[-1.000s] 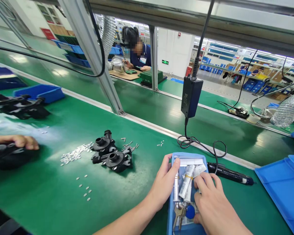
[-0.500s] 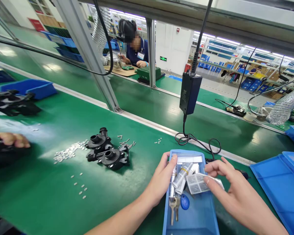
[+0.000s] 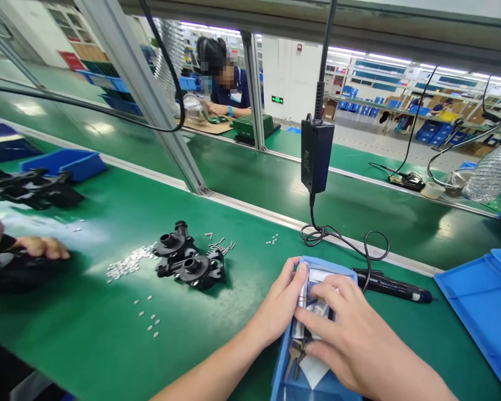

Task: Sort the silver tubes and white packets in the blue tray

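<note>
Only got your head cam to go on here, so: your left hand (image 3: 280, 303) has the blue bin (image 3: 290, 390) by its far left corner, thumb over the rim and fingers round the outside, so that grip looks properly closed. Your right hand (image 3: 353, 337) is down in the bin, fingers bent and a bit spread over the contents; can't tell if they've pinched anything, since they cover whatever's under them. The bin sits on the tabletop (image 3: 242, 323) right in front of you, near edge cut off by the frame. Inside I can see a silvery roll (image 3: 298, 329), some keys (image 3: 293, 356) and a white slip (image 3: 314, 370) poking out below your right hand. Progress-wise, I'd call it midway through handling the bin's contents: you've got the bin steadied and a hand in, but nothing's been lifted clear yet. The rest looks like it's waiting: two black parts (image 3: 194, 270) together on the tabletop with no hand on them, a pile of washers (image 3: 127, 264) touching or just beside them, loose pins (image 3: 221, 248) behind, and the driver (image 3: 396, 288) lying right of the bin, unheld. Too small to tell if any washers are fitted.
</note>
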